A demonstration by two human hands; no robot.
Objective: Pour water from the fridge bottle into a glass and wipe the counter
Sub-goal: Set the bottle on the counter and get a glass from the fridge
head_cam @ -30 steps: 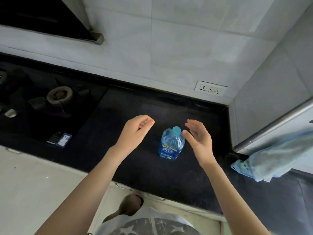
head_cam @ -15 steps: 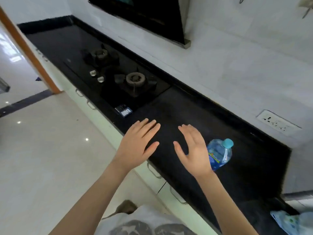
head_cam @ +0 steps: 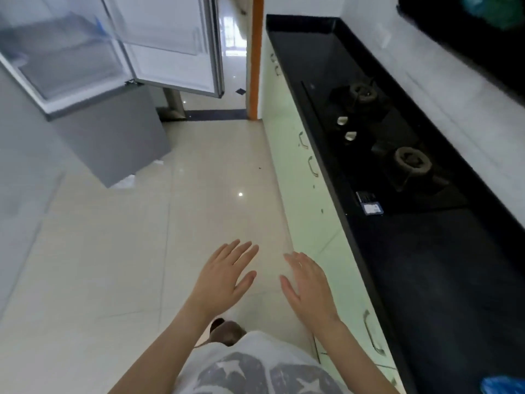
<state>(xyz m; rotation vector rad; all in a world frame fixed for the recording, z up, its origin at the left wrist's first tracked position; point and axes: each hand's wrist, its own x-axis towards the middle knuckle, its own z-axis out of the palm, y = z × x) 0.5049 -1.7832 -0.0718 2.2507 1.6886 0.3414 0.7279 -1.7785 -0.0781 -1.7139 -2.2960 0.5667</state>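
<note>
My left hand [head_cam: 224, 275] and my right hand [head_cam: 308, 284] hover over the pale floor tiles with fingers spread, holding nothing. The black counter [head_cam: 443, 280] runs along my right side. A sliver of the blue water bottle [head_cam: 504, 385] shows at the bottom right corner, on the counter behind my right arm. The fridge [head_cam: 93, 81] stands ahead on the left with its upper door [head_cam: 170, 41] swung open. No glass is in view.
A gas hob with two burners [head_cam: 412, 160] is set into the counter. Pale green cabinet fronts with metal handles [head_cam: 312, 166] run below it. An orange door frame [head_cam: 257, 52] marks a doorway beyond the fridge. A dark range hood [head_cam: 468, 27] hangs at top right.
My view has swung left from the counter toward the fridge. Both hands left the bottle, which stays on the counter, and now hover over the floor.
</note>
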